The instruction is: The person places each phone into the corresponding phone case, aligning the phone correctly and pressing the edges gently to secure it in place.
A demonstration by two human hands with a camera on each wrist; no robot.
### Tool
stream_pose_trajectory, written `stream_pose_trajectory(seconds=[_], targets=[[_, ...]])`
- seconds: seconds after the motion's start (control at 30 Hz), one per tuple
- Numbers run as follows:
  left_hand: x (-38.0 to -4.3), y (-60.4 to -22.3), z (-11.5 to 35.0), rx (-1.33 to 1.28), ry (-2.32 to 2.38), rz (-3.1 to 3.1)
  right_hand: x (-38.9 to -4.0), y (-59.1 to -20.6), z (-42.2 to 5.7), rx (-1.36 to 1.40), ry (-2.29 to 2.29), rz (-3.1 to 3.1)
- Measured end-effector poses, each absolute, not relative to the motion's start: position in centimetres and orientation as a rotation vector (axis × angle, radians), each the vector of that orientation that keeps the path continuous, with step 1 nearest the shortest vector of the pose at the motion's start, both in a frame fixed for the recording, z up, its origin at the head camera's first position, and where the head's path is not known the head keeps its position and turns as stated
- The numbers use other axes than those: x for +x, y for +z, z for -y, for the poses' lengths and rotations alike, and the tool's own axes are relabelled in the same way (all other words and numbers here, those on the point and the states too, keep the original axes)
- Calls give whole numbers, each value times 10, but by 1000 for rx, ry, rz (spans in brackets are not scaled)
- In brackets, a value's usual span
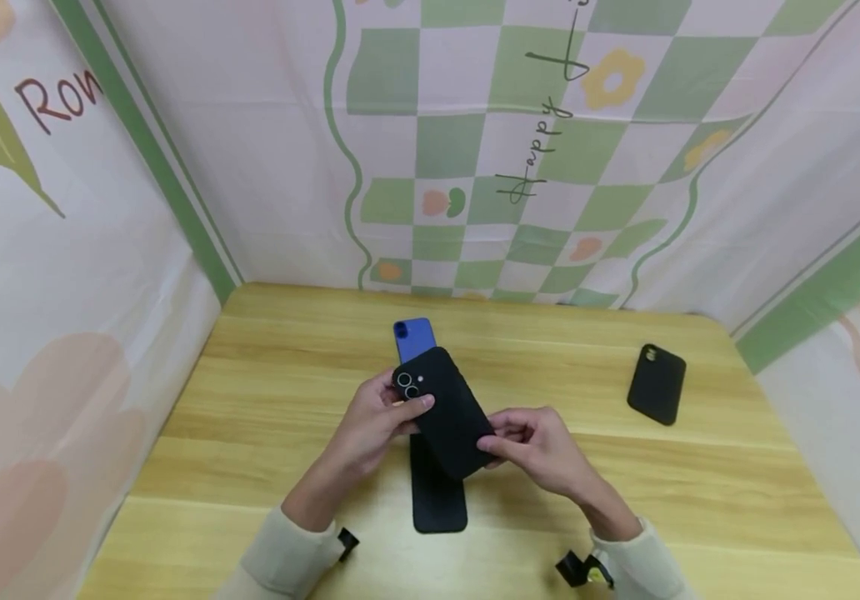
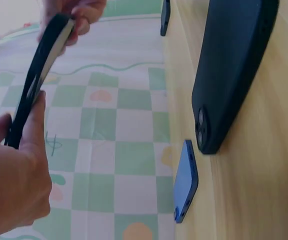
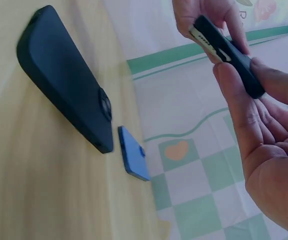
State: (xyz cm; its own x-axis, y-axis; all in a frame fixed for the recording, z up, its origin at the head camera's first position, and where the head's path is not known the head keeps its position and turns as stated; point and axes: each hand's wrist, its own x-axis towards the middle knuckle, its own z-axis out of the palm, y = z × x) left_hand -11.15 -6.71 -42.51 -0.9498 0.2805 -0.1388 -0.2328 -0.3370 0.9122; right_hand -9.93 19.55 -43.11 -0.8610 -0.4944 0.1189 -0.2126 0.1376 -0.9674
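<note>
Both hands hold up a phone in a black case [image 1: 456, 429], its two ringed camera lenses facing upward, tilted above the table. With thumb on the back and fingers beneath, the left hand [image 1: 370, 421] grips the camera end. The right hand [image 1: 542, 450] pinches the opposite end near a corner. A pale strip with small holes shows along the edge of the held phone [image 3: 219, 47] in the right wrist view. Below lies another black case [image 1: 437, 504], partly hidden in the head view; whether it contains a phone I cannot tell. A blue phone [image 1: 418, 337] lies beyond it.
To the right on the wooden table [image 1: 265, 392] lies a separate black phone case [image 1: 657, 383] with a camera cutout. Patterned fabric [image 1: 456, 142] hangs at the back and along both sides of the table.
</note>
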Motion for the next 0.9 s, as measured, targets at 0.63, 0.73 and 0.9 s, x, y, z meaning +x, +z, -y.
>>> stream_pose_trajectory(seconds=[0.63,0.73,0.9], targets=[[-111,-426,73,201,2105,-1800,-105,-402,-203,-640,-1392,-2574],[-110,-426,70,135,2199,-1810,-105,-407,-198,-414,-1558,-2522],[-109,-429,64,-34,2347,-1762,-106,-418,-192,-308,-1753,-2224]])
